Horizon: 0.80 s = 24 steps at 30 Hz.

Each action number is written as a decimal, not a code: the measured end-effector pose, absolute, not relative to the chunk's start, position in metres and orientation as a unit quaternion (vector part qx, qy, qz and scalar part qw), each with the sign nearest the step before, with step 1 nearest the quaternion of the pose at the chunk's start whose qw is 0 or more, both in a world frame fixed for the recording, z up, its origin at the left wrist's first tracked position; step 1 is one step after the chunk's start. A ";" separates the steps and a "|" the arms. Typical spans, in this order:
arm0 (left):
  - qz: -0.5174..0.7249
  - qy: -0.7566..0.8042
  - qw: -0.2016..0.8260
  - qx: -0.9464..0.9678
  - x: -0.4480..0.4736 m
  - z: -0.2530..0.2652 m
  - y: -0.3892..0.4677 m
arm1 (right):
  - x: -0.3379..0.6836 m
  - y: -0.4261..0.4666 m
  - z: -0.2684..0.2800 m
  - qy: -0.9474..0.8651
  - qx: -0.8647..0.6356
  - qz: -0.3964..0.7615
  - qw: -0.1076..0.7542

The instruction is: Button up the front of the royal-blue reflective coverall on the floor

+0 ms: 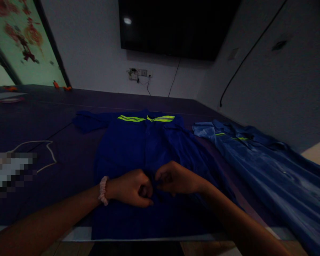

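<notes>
2 hands meet at the front placket of a dark blue work shirt (138, 145), which lies flat, near centre, on the dark purple counter (69, 106), collar and yellow-green stripes at the far end. Left hand (132, 187): grip closed in a fist pinching the cloth; pink scrunchie (104, 190) on the wrist. Right hand (173, 177): grip closed on the same cloth fold, just beside the left. Light is dim; what lies between the fingertips cannot be made out. Right of the shirt, apart from it: 1 lighter blue garment (261, 160), spread out. Left: white cord (46, 153) looped on the counter. Far wall: black screen (176, 25), socket strip (138, 73).
</notes>
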<state>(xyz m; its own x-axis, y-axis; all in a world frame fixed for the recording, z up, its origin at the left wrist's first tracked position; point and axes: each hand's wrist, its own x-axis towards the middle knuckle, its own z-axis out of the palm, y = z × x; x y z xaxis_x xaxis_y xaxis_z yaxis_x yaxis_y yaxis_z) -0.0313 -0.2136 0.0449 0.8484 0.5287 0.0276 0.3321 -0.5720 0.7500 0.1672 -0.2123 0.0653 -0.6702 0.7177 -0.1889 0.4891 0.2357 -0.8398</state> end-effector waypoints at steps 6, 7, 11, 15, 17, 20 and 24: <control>0.291 0.322 0.436 0.788 -0.035 0.043 -0.202 | 0.170 -0.200 0.063 -0.710 -0.406 0.537 0.209; 0.311 0.337 0.438 0.773 -0.036 0.043 -0.200 | 0.170 -0.198 0.063 -0.699 -0.414 0.537 0.226; 0.342 0.361 0.437 0.750 -0.036 0.040 -0.196 | 0.169 -0.196 0.063 -0.657 -0.433 0.548 0.282; 0.339 0.346 0.441 0.756 -0.035 0.039 -0.197 | 0.165 -0.197 0.062 -0.629 -0.441 0.564 0.302; 0.329 0.343 0.453 0.755 -0.035 0.039 -0.199 | 0.162 -0.198 0.061 -0.623 -0.439 0.568 0.310; 0.322 0.346 0.490 0.733 -0.034 0.041 -0.200 | 0.158 -0.201 0.059 -0.630 -0.425 0.563 0.325; 0.318 0.363 0.560 0.674 -0.031 0.044 -0.201 | 0.155 -0.204 0.057 -0.655 -0.406 0.540 0.338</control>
<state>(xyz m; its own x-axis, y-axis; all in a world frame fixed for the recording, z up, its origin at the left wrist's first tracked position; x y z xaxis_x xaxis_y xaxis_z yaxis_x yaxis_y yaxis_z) -0.0314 -0.2014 0.0437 0.5344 0.8450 0.0216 0.1341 -0.1100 0.9848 0.1553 -0.2039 0.0566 -0.4423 0.8968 0.0038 0.1672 0.0866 -0.9821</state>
